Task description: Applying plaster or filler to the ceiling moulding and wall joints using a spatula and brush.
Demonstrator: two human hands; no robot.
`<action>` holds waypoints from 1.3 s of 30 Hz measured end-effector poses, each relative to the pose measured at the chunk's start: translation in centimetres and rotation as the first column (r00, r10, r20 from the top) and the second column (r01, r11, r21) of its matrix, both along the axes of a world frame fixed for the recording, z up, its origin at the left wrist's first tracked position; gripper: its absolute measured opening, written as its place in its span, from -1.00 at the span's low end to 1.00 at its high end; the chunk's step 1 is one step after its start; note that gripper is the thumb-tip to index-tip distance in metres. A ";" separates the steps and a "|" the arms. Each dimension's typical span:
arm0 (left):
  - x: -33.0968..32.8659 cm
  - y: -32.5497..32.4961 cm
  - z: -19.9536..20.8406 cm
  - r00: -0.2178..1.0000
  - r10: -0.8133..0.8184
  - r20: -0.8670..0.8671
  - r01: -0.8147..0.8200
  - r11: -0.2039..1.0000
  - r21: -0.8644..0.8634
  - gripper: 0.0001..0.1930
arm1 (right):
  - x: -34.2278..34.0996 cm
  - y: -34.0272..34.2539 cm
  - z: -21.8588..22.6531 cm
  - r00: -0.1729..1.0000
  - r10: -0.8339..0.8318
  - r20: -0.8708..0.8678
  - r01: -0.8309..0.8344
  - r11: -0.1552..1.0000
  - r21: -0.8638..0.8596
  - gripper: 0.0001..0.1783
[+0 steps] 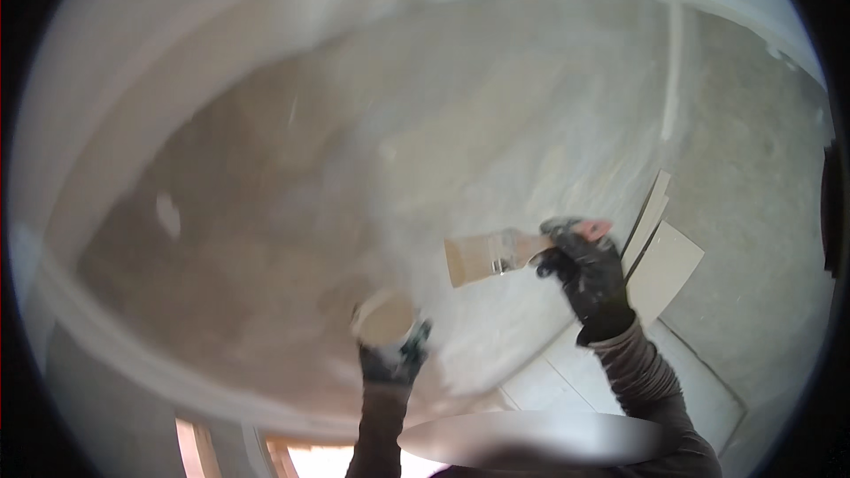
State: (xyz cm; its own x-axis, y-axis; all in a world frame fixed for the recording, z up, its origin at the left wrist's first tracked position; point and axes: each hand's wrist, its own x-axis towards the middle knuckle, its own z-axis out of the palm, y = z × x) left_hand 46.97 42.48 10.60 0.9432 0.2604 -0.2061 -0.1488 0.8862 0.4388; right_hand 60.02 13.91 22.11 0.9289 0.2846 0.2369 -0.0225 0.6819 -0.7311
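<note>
My left hand, in a dark glove, is closed around a small round container filled with cream-coloured paint or a similar thick liquid. To its right, my right hand, in a paint-smeared black glove, grips the reddish handle of a wide flat paintbrush. The brush points left, its pale bristles above and to the right of the container and apart from it. In front of both hands spreads a grey-beige plastered wall with uneven lighter streaks.
Flat pale boards lean at the right, beside my right hand. Light tiles lie below them. A whitish vertical strip runs down the wall. A blurred pale oval covers part of the lower edge, near a bright opening.
</note>
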 end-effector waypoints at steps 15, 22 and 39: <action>-4.6 -3.6 -3.2 0.991 -0.133 0.018 0.134 0.989 -0.055 -0.32 | -7.1 7.5 -0.9 0.446 0.324 0.834 0.287 0.831 -0.476 -0.47; -5.9 -2.8 -3.4 0.986 -0.161 0.043 0.161 0.987 -0.001 -0.29 | -9.0 8.4 -0.5 0.628 0.361 0.690 0.232 0.759 -0.608 -0.83; -6.0 -2.9 -2.3 0.985 -0.128 -0.115 0.135 0.989 0.059 -0.38 | -8.0 6.4 -5.2 0.968 0.176 -0.180 -0.238 0.875 -0.421 -0.75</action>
